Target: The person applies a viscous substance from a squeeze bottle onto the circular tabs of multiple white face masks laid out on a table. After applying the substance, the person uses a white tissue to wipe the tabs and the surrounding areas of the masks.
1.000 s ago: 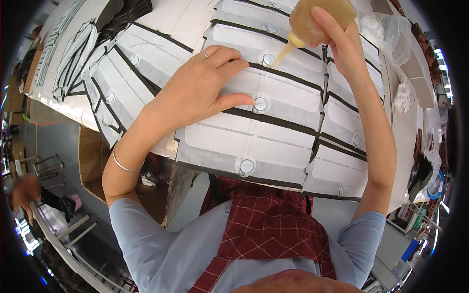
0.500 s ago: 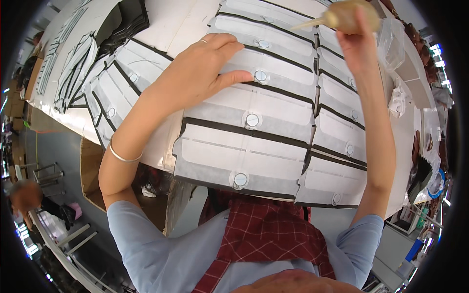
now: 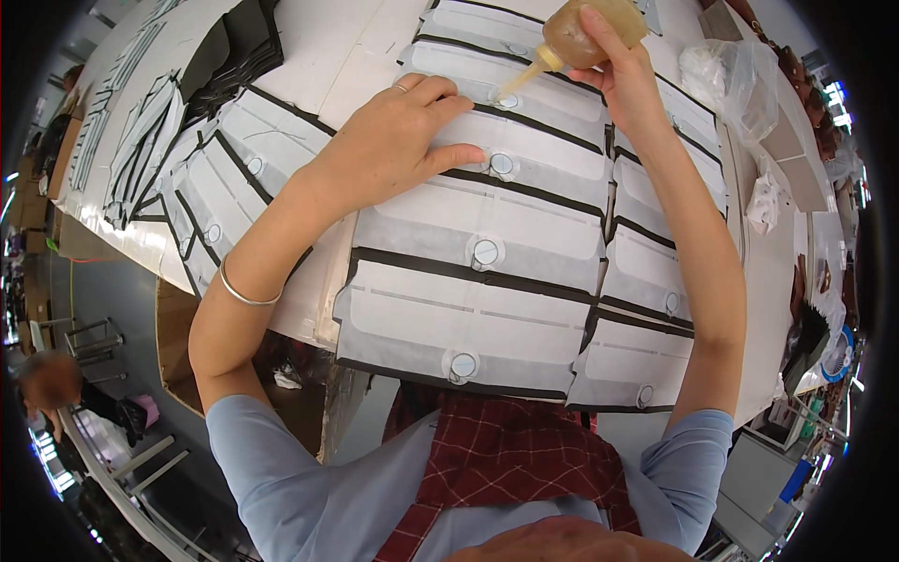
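Fanned panels (image 3: pixel 187 192) are laid at left on the tabletop (image 3: pixel 323 42). The left hand (image 3: pixel 389 140), thumb and fingers spread wide, is rested on overlapping panels (image 3: pixel 552 211). A nozzle (image 3: pixel 521 79) is held at a round disc (image 3: pixel 509 101), its amber bottle (image 3: pixel 567 39) gripped above the panels by the right hand (image 3: pixel 626 80).

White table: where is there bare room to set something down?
A wide bare patch of white table lies between the black stack and the middle column of panels. A narrower strip runs right of the right forearm, below the crumpled white item. The middle is crowded: panels nearly edge to edge, left hand over them, right hand holding the bottle.
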{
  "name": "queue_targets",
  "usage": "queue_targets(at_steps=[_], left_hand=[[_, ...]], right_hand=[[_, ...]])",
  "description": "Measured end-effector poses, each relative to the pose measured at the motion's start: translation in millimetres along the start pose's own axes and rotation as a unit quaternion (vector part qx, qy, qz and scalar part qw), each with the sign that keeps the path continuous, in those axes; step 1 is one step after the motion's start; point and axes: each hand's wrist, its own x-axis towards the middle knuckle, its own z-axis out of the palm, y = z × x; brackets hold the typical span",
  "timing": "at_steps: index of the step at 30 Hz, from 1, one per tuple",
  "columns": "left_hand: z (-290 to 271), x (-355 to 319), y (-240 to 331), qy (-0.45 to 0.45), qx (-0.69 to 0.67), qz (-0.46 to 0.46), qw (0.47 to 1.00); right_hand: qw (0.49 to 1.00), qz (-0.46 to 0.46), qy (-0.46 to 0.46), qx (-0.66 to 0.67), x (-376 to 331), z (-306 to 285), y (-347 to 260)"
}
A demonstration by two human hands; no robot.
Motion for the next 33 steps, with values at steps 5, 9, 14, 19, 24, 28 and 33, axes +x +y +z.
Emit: queue_targets(at_steps=[5,9,14,19,24,28,33], left_hand=[[0,0,0,-0.003,0.001,0.0,1.0],[-3,0,0,-0.011,0.002,-0.008,1.0],[-3,0,-2,-0.012,-0.003,-0.004,1.0],[-16,13,-6,-0.044,-0.041,-0.032,0.998],[2,53,-26,0.041,0.013,0.003,0.999],[15,65,-41,0.005,0.002,-0.02,1.0],[17,71,-40,-0.03,0.016,-0.026,0.999]], right_hand=[[0.998,-0.011,-0.061,-0.03,2,-5,-10],[0.988,-0.093,-0.063,-0.11,-2,-4,-21],[0.985,-0.075,-0.022,0.156,-8,-33,-49],[0.958,-0.102,0.016,0.269,11,-73,-51],[0.972,-0.006,0.039,0.233,74,-128,27],[0.992,-0.036,0.09,0.08,61,-42,17],[0.996,-0.03,0.073,0.047,68,-32,19]])
